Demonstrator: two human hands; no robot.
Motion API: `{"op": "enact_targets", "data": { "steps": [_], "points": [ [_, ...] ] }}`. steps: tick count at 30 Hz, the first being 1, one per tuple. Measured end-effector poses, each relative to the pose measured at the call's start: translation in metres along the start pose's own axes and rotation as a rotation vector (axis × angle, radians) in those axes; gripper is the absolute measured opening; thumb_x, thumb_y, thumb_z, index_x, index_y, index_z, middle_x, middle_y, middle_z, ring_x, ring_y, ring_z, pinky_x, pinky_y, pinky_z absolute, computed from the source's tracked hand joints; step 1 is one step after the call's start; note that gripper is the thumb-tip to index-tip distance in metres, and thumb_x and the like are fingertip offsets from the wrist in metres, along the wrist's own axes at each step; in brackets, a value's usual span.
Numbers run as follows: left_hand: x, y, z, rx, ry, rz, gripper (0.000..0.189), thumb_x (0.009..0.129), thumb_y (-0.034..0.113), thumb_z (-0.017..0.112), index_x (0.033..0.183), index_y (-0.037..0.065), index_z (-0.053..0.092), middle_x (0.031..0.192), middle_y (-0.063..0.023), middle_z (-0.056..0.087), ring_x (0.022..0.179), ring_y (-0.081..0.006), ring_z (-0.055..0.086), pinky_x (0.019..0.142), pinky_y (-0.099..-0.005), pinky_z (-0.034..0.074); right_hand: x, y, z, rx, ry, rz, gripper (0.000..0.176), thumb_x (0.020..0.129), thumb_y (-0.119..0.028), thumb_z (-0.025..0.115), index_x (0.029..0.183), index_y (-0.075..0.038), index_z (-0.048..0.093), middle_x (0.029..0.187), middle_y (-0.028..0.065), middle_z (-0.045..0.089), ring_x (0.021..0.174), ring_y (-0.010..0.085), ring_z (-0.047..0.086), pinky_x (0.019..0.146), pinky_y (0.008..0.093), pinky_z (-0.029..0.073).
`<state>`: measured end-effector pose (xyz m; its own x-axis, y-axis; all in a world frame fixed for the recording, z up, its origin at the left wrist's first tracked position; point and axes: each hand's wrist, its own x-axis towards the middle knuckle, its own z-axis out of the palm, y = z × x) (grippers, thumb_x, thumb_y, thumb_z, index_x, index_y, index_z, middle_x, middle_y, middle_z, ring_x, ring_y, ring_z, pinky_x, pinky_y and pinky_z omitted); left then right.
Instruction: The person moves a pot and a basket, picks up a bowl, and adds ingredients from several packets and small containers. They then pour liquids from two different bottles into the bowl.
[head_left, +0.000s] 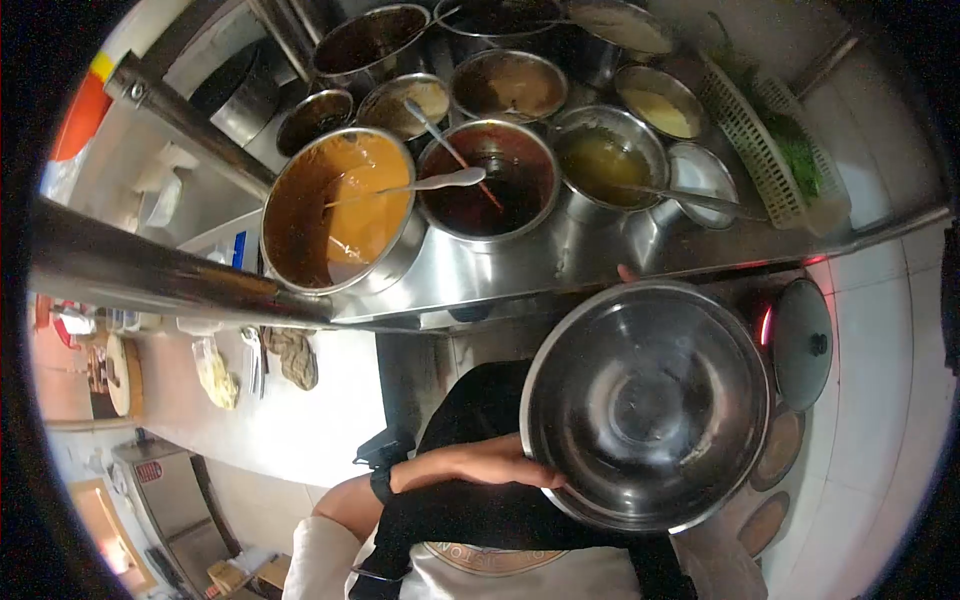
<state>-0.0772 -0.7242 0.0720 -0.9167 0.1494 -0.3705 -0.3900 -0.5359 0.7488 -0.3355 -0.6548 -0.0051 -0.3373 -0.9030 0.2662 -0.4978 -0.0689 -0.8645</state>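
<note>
Here's the big steel bowl (645, 400), right of centre, its mouth turned up toward the camera so we look straight onto the base; it's round, so no long axis to call. The left grip (510, 466) has it pinched at the lower-left rim, thumb inside, the other fingers lost underneath. Over the far rim, just a fingertip (626, 272) peeks out; the right grip is otherwise hidden by the bowl, and I can't tell whether it's clamped on. Along the top, a steel tabletop (480, 283) carries the orange-sauce pot (365, 205) and the dark-red pot (490, 205), while the rearmost pots run into the frame's dark edge. Upper right, a plastic basket (740, 150) of greens; right edge, a knobbed lid (803, 350), partly blocked by that bowl.
</note>
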Motion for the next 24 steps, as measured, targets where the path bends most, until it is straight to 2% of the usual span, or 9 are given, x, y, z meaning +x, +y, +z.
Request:
{"op": "enact_targets", "data": {
  "steps": [5,8,12,16,20,21,22,23,24],
  "points": [
    [0.004,-0.029,-0.005,-0.162,0.093,0.068,0.043,0.077,0.024,0.057,0.110,-0.002,0.049,0.104,-0.0100,0.054,0.098,-0.0176,0.048,0.089,-0.0313,0.036,-0.018,0.001,-0.008,-0.081,0.004,0.079,0.024,0.080,-0.018,0.053,0.098,-0.001,0.052,0.088,0.0089,0.053,0.080,0.0183,0.049,0.074,0.0300,0.040],
    [-0.012,-0.034,0.006,-0.237,0.323,0.205,0.033,0.075,0.021,0.055,0.098,-0.002,0.055,0.094,-0.0060,0.056,0.091,-0.0139,0.048,0.084,-0.0285,0.037,-0.044,-0.006,-0.016,-0.036,0.010,0.163,0.026,0.080,-0.020,0.053,0.099,-0.001,0.052,0.090,0.0094,0.052,0.082,0.0188,0.049,0.075,0.0303,0.040],
    [-0.053,-0.082,0.013,-0.352,0.474,0.352,0.024,0.074,0.017,0.053,0.088,-0.002,0.059,0.085,-0.0040,0.057,0.083,-0.0107,0.048,0.078,-0.0266,0.037,-0.064,-0.029,0.015,0.097,-0.204,0.276,0.029,0.080,-0.023,0.053,0.100,-0.001,0.052,0.092,0.0099,0.052,0.084,0.0195,0.049,0.077,0.0308,0.039],
    [-0.128,-0.127,0.029,-0.601,0.792,0.421,0.022,0.073,0.013,0.052,0.088,-0.002,0.059,0.084,-0.0044,0.058,0.082,-0.0121,0.051,0.077,-0.0267,0.039,-0.076,-0.054,0.139,0.216,-0.670,0.222,0.032,0.080,-0.026,0.053,0.101,-0.001,0.052,0.094,0.0105,0.051,0.087,0.0202,0.049,0.079,0.0313,0.039],
    [-0.204,-0.211,0.053,-1.030,0.973,0.645,0.021,0.073,0.011,0.053,0.088,-0.003,0.057,0.088,-0.0087,0.060,0.084,-0.0162,0.056,0.078,-0.0279,0.042,-0.077,-0.060,0.350,0.317,-0.904,0.047,0.035,0.080,-0.029,0.053,0.102,-0.001,0.052,0.096,0.0111,0.051,0.089,0.0209,0.049,0.081,0.0318,0.039],
    [-0.225,-0.245,0.058,-1.007,1.172,0.412,0.024,0.070,0.014,0.051,0.085,-0.003,0.058,0.080,-0.0147,0.060,0.078,-0.0213,0.058,0.074,-0.0308,0.044,-0.076,-0.060,0.404,0.517,-0.914,0.152,0.036,0.080,-0.030,0.053,0.102,-0.001,0.052,0.097,0.0112,0.051,0.090,0.0210,0.049,0.082,0.0319,0.038],
    [-0.234,-0.286,0.062,-1.104,1.183,0.729,0.025,0.070,0.014,0.050,0.086,-0.004,0.056,0.084,-0.0148,0.060,0.084,-0.0219,0.057,0.079,-0.0317,0.044,-0.072,-0.062,0.452,0.627,-0.910,0.110,0.036,0.080,-0.030,0.053,0.102,-0.001,0.052,0.097,0.0114,0.051,0.091,0.0212,0.049,0.082,0.0320,0.038],
    [-0.253,-0.279,0.078,-1.147,1.341,0.775,0.029,0.069,0.013,0.050,0.090,-0.006,0.054,0.091,-0.0162,0.058,0.087,-0.0237,0.056,0.084,-0.0345,0.043,-0.055,-0.091,0.484,0.015,-0.776,-0.544,0.036,0.075,-0.025,0.058,0.103,-0.004,0.052,0.112,0.0171,0.043,0.109,0.0329,0.039,0.093,0.0379,0.032],
    [-0.265,-0.323,0.086,-1.209,1.442,0.785,0.036,0.067,0.011,0.049,0.098,-0.009,0.050,0.099,-0.0174,0.056,0.091,-0.0252,0.055,0.088,-0.0370,0.041,-0.049,-0.104,0.517,-0.088,-0.716,-0.560,0.033,0.073,-0.022,0.060,0.101,-0.005,0.052,0.117,0.0165,0.040,0.112,0.0363,0.035,0.094,0.0389,0.030]
  ]
}}
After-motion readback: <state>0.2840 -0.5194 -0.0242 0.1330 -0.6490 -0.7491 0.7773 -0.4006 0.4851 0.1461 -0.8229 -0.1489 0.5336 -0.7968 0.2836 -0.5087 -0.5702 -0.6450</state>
